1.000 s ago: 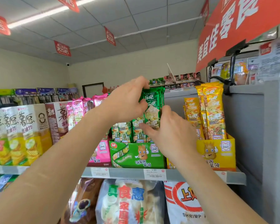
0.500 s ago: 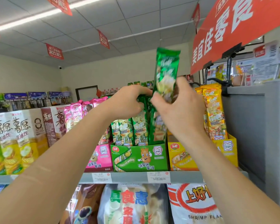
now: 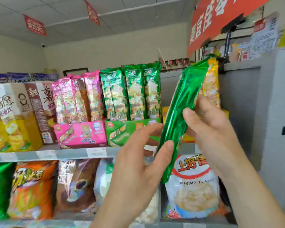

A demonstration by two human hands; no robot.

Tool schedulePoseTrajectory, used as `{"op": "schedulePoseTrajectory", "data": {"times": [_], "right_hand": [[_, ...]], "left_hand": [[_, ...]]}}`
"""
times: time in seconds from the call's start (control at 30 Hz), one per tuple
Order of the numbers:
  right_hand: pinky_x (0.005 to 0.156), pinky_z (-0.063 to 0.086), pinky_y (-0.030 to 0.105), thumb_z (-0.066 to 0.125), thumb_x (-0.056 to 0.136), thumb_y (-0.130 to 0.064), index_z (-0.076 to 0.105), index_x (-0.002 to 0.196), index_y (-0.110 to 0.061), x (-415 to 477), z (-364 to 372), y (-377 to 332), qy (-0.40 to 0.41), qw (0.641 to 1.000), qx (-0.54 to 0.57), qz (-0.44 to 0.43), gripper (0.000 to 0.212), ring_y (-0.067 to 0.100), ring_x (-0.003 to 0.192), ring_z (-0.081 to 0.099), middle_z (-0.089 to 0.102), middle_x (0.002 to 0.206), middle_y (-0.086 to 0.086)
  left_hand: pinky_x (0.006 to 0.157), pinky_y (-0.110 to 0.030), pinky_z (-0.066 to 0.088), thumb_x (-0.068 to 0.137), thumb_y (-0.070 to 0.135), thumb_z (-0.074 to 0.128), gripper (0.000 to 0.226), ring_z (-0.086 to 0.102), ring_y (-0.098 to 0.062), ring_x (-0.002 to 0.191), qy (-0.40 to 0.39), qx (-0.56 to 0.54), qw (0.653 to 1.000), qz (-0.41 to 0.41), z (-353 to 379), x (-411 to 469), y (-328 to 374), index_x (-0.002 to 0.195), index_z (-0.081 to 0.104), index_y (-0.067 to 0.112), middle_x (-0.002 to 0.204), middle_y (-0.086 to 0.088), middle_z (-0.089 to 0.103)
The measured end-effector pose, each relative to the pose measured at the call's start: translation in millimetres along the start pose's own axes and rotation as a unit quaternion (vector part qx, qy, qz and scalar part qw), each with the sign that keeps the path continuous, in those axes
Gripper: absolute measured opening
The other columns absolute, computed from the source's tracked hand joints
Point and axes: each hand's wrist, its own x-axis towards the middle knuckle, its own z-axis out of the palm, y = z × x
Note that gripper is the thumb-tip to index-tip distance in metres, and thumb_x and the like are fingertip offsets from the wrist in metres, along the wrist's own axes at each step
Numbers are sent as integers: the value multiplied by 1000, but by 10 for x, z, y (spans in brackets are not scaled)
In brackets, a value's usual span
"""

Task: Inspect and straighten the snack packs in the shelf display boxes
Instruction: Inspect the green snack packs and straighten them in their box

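Observation:
A long green snack pack [image 3: 181, 112] is held out in front of the shelf, tilted with its top to the right and its plain back toward me. My right hand [image 3: 209, 125] grips its middle from the right. My left hand [image 3: 138, 162] pinches its lower end between thumb and fingers. Behind, several green packs stand upright in the green display box [image 3: 120, 134]. Pink packs stand in the pink display box [image 3: 81, 134] to its left. Yellow packs [image 3: 211, 84] and their yellow box [image 3: 165, 111] are mostly hidden behind the held pack and my right hand.
Tall boxed chips [image 3: 11, 116] fill the shelf's left end. The grey shelf edge [image 3: 39, 154] carries price tags. Below hang large bags, among them a white shrimp flakes bag [image 3: 192, 190] and an orange bag [image 3: 30, 186]. A grey partition [image 3: 257, 112] stands at the right.
The green pack, lifted out of the green box by my right hand, has come down and toward me and is turned back-side out. My left hand left the box and took the pack's lower end.

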Motion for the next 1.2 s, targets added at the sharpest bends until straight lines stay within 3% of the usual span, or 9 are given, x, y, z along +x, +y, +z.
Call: {"op": "schedulePoseTrajectory", "data": {"times": [0.13,0.3,0.37,0.47,0.57,0.73,0.83,0.97,1.2], "right_hand": [[86,52,27,53,92,-17,52,132,-9,-387,99,223,-1,999,-40,21,41,6,100,65,67,116,-4],[84,53,24,55,90,-15,52,132,-23,-747,220,359,-10,995,-30,90,43,11,102,67,69,115,0],[92,51,27,54,90,-20,52,133,-23,-877,273,383,10,989,-121,87,43,9,110,63,67,119,-4],[92,53,40,60,89,-40,51,134,-28,-1066,375,372,57,951,-301,47,47,14,116,56,55,120,-10],[76,57,29,68,77,-56,48,132,-34,-1230,505,355,69,944,-313,75,62,9,107,60,58,114,-13],[70,55,19,70,83,-16,60,114,-29,-1348,415,344,97,970,-196,103,35,6,93,68,71,98,-10],[76,53,14,61,87,2,60,122,-24,-1409,263,290,31,983,-130,130,44,7,96,69,73,103,-9],[89,53,24,56,90,3,56,132,-31,-1493,79,194,-114,973,-100,172,54,11,113,64,69,120,-7],[92,49,18,58,91,-5,49,137,-34,-1575,-319,54,-195,958,-99,187,55,10,121,59,63,130,-11]], "left_hand": [[79,-20,51,80,39,66,35,64,-2,96,8,-41,992,-115,103,-437,-190,114,63,38,101,23,69],[81,-43,58,72,39,73,32,67,-13,88,-6,-151,963,-223,177,-882,-272,104,69,40,93,5,72],[71,-32,59,68,38,73,34,66,-12,78,21,-144,961,-236,204,-1004,-292,101,67,41,87,6,71],[58,-16,47,68,30,74,38,58,-7,69,80,-17,978,-192,221,-1114,-317,103,65,36,80,9,63],[61,-9,38,66,26,68,41,45,-2,72,90,149,979,-102,259,-1209,-329,107,61,21,84,14,46],[81,-16,44,83,32,62,46,56,-11,96,83,101,990,-58,312,-1404,-320,127,61,22,104,-4,54],[89,-14,43,91,31,57,26,56,-10,110,69,-3,994,-86,297,-1386,-235,114,67,34,112,3,57],[71,-19,48,87,28,63,13,62,-9,84,63,-175,969,-161,317,-1226,-78,93,59,39,90,11,63],[69,-15,48,86,14,70,43,58,-4,79,73,-207,969,-116,389,-948,154,123,59,32,87,7,61]]}}
